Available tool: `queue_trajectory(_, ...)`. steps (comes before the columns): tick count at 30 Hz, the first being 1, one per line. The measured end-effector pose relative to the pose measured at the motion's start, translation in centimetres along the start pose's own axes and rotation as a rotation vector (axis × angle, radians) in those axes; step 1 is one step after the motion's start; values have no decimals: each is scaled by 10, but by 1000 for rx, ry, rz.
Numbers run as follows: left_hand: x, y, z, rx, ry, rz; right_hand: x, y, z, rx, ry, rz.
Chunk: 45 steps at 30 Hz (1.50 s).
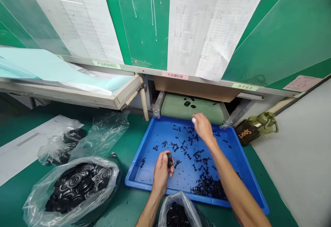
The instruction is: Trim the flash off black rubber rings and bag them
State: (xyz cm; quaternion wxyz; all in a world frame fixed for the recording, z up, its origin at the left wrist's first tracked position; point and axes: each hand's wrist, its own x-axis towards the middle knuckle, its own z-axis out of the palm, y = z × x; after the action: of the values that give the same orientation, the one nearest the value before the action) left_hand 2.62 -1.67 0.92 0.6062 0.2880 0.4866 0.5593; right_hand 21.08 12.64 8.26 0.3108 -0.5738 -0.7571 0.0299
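My left hand (pixel 161 171) is closed around a black round disc-like part (pixel 169 160), over the left half of a blue tray (pixel 137 171). Whether more such parts sit beneath the fingers I cannot tell. My right hand (pixel 203 127) hovers by the tray's far edge, in front of a green ribbed belt (pixel 204 111). Its fingers are curled together, with something white at a fingertip; what they hold, if anything, is hidden. A few black round parts (pixel 187 103) lie on the belt. Small black scraps (pixel 207 185) are scattered over the tray, thickest at the near right.
An open clear bag of black round parts (pixel 77 182) stands at left. Another open bag (pixel 178 213) sits below the tray. Crumpled plastic (pixel 103 130) and a paper sheet (pixel 26 144) lie behind. A green bottle (pixel 256 127) rests right of the tray; a papered shelf (pixel 103 96) juts out upper left.
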Motion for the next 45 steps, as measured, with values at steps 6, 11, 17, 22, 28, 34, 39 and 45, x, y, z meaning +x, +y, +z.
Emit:
queue_trajectory(6, 0, -5, 0, 75, -18, 21, 89, 42, 5, -203, -108, 7)
queue_trajectory(11, -2, -10, 0, 154, -50, 39, 90, 52, 6, -156, -61, -45)
queue_trajectory(17, -2, -13, -2, 185, -55, 69, 28, 28, 0, 530, 8, 332)
queue_trajectory(22, -2, -9, 0, 128, -92, 63, -54, -2, 13, 1081, -284, 672)
queue_trajectory(28, -2, -5, -1, 110, -196, 66, -115, -55, 34, 976, -300, 566)
queue_trajectory(34, 0, -8, -4, 227, -269, 107, -126, -72, 18, 508, -302, 80)
queue_trajectory(39, -1, -9, -4, 308, -282, 101, -123, -65, 7, 388, -380, -106)
queue_trajectory(45, 0, -11, -4, 357, -180, 156, -116, -62, 37, 413, -388, 146)
